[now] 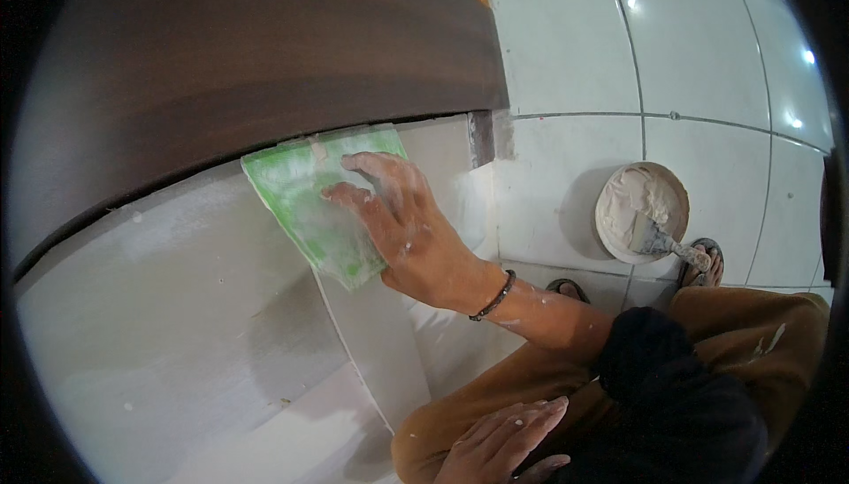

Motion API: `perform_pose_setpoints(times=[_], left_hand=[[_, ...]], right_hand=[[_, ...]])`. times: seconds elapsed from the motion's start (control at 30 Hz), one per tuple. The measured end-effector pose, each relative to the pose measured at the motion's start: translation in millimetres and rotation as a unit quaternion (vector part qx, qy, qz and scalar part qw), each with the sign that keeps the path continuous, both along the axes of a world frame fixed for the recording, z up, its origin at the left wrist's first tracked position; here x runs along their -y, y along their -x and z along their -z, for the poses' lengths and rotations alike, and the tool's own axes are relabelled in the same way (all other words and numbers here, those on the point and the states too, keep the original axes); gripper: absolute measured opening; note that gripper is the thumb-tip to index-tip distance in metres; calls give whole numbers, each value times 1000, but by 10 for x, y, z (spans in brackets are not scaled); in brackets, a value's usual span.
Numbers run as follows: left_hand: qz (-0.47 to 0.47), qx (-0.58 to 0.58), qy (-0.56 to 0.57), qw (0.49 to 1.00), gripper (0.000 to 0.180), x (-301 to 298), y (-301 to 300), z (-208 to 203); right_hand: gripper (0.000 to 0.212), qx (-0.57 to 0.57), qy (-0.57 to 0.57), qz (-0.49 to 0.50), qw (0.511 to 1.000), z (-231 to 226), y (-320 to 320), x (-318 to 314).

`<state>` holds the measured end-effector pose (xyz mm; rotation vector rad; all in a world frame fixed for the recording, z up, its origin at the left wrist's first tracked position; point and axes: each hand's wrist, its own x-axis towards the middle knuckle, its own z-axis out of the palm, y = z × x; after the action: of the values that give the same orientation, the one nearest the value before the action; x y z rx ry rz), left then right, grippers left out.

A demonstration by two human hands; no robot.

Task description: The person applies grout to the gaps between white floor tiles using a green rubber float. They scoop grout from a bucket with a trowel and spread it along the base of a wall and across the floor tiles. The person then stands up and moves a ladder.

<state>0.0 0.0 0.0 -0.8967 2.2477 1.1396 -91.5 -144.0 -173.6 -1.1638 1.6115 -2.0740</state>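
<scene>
My right hand [424, 241], dusted with white and wearing a dark bracelet on the wrist, is closed on a flat green putty spreader [292, 205]. White smears cover much of the spreader. Two bent fingers press on its face; the thumb is hidden. The spreader lies against the pale wall surface [212, 307], with its upper edge along the underside of a dark brown wooden panel [292, 50]. Down at the lower edge, my left hand [504, 440] rests on my knee, fingers stretched out and holding nothing.
A round tub [685, 205] of off-white putty stands on the white tiled floor [566, 59] to the right, beside my foot. A putty-coated putty knife [653, 240] leans in it, handle over the rim. My bent legs in brown trousers [752, 325] are close by.
</scene>
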Motion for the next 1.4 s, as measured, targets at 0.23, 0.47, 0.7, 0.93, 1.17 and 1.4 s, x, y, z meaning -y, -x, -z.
perform_pose_setpoints(times=[0.23, 0.47, 0.7, 0.93, 1.17, 1.4], left_hand=[[10, 23, -6, 1000, 60, 66, -26, 9], [-23, 6, -29, 999, 60, 145, -172, 88], [-32, -67, -13, 997, 59, 76, -240, 166], [16, 5, -16, 1000, 58, 95, -62, 79], [-5, 16, -12, 1000, 59, 59, -46, 81], [-5, 14, -6, 1000, 58, 58, -35, 81]], right_hand=[[72, 24, 29, 9, 999, -11, -34, 42], [77, 0, 3, -15, 1000, 14, -40, 31], [75, 62, -24, -155, 986, -88, 287, -414], [76, 23, 3, -44, 999, -73, 183, -345], [70, 35, 14, -36, 999, -52, 177, -237], [66, 21, 25, -20, 999, -22, 223, -145]])
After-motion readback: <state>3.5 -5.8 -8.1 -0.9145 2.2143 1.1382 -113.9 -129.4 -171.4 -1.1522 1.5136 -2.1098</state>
